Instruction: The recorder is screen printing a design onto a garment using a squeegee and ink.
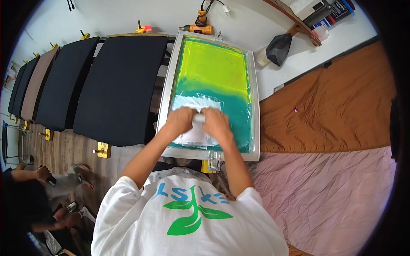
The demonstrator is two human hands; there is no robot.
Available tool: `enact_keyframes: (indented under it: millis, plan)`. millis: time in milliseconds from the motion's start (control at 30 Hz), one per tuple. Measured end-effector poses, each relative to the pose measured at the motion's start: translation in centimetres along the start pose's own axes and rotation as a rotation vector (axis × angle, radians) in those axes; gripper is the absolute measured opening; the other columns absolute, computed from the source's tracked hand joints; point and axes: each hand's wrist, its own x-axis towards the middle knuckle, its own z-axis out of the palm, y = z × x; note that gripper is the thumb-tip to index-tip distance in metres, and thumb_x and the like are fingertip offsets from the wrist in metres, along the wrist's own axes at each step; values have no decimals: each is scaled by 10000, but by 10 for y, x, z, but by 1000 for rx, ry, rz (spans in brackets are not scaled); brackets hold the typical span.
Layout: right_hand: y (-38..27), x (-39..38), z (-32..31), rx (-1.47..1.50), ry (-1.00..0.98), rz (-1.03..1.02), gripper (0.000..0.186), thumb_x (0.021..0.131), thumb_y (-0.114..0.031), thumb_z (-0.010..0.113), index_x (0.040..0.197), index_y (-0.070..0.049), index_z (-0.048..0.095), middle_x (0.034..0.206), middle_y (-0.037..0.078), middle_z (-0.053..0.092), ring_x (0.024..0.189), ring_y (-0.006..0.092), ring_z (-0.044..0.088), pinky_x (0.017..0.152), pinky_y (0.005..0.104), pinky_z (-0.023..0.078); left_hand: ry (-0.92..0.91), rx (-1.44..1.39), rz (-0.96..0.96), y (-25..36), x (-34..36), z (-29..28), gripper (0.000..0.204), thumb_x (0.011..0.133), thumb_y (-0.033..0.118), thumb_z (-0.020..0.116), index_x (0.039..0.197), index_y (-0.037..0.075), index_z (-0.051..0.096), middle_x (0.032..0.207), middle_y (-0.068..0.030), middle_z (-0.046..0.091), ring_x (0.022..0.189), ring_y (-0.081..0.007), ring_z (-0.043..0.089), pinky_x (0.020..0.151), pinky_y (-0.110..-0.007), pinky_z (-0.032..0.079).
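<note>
Clock ref.: ctr of scrn-printing frame (256, 106), 12 = away from operator. Frame mesh: yellow-green ink (213, 64) toward 12, teal ink (239, 115) toward 6.

Obs. from where I stand: operator's L hand (183, 120) at approx. 8, R hand (216, 123) at 6, both over mesh. Fingers of each curled in, closed on a pale hand tool (199, 117) betw. them; exact type n/d, blur + knuckles in way. Tool sits over pale patch (194, 137), ragged edges, approx. 7; hands hide its middle. Forearms cross frame's near rim.

Surroundings: metal clamp (215, 162) at 6, just outboard of R forearm's inner side; 2nd metal clamp (218, 37) at 12. Orange heat gun (197, 29) just beyond far rim, 12, w/ cord and white plug (226, 9). Black-covered platen (121, 89) at 9, close beside frame; more platens in row behind it, incl. one brown platen (39, 85). Yellow clamp block (103, 150) at 8; co-worker (25, 196) seated/low, same dir., well apart. Black bag (279, 50) at 2, near rim. Brown fabric (324, 102) at 3, pink fabric (324, 192) approx. 4, wrinkled.
</note>
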Motion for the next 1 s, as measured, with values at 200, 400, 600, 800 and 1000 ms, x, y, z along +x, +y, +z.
enact_keyframes:
  millis: [200,400,600,800,1000]
  plan:
    - [18,43,-2,65,-81,90,349,685,-27,621,1011,-96,724,997,166,715,954,374,673,825,465,540,-34,4,-67,-12,41,7,351,714,1,653,1040,96,745,860,-217,708,826,-382,700,767,-448,576]
    - [17,32,12,92,-56,103,346,673,-26,650,1003,-91,728,999,160,712,972,364,669,835,457,546,44,-16,27,-15,30,19,420,718,-83,605,1070,98,744,828,-254,691,779,-403,688,740,-458,565]
    - [12,18,21,107,22,83,398,669,9,609,1045,-61,715,1045,175,688,1039,377,627,870,463,528,46,-6,8,-6,16,16,410,711,-78,612,1071,73,739,835,-229,702,782,-381,701,723,-432,582]
    - [10,15,25,99,42,83,400,682,22,616,1062,-63,708,1062,162,677,1046,367,609,886,460,524,61,-20,-5,-6,13,20,389,722,-77,617,1059,75,738,830,-221,704,791,-376,703,746,-437,579]
    - [8,0,36,84,140,43,335,720,31,628,1042,-53,669,1047,147,659,1037,355,591,865,459,529,116,-74,18,-6,1,32,348,777,-68,551,1063,44,714,890,-211,707,805,-390,697,745,-445,574]
